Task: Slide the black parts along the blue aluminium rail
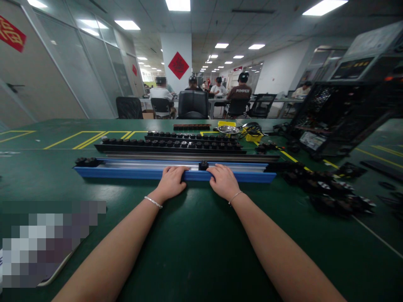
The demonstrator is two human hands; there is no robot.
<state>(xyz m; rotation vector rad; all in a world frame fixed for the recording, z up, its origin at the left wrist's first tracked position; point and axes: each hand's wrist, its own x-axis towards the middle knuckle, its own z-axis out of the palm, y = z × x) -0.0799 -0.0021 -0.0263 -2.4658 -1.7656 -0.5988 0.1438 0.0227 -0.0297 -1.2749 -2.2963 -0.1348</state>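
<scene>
A long blue and silver rail (126, 171) lies across the green table (195, 235) in front of me. My left hand (171, 181) rests on its near edge at the middle, fingers curled over the blue lip. My right hand (223, 180) grips the same edge just to the right, fingers bent. Between the two hands a small black part (204, 165) sits in the rail's channel. A few more black parts (85, 161) sit at the rail's left end.
Behind the rail lie black strips with rows of round black parts (170, 143). A heap of loose black parts (327, 186) spreads at the right. A black crate rack (340, 117) and a metal bowl (228, 129) stand behind. Several people sit at far desks.
</scene>
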